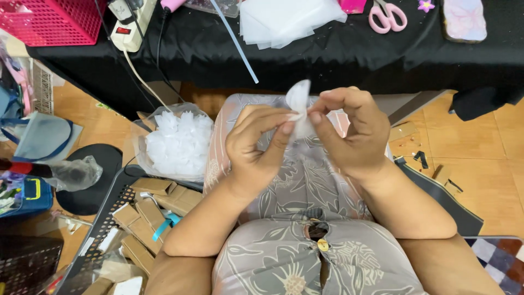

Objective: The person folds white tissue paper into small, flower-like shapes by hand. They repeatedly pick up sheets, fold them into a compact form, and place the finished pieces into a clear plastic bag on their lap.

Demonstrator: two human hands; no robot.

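Both my hands meet above my lap and pinch a small white translucent petal-shaped piece [298, 98]. My left hand [256, 147] grips its lower part between thumb and fingertips. My right hand [349, 131] pinches the same piece from the right side. The piece's rounded top sticks up above my fingers; its lower part is hidden between them. A clear bag of similar white folded pieces [177, 143] sits to the left of my knee.
A black-draped table [349, 52] runs across the top with white sheets [289, 21], pink scissors [387, 16], a glue stick rod [236, 41], a power strip [130, 24] and a pink basket [52, 21]. A black crate of small cardboard boxes [139, 218] stands lower left.
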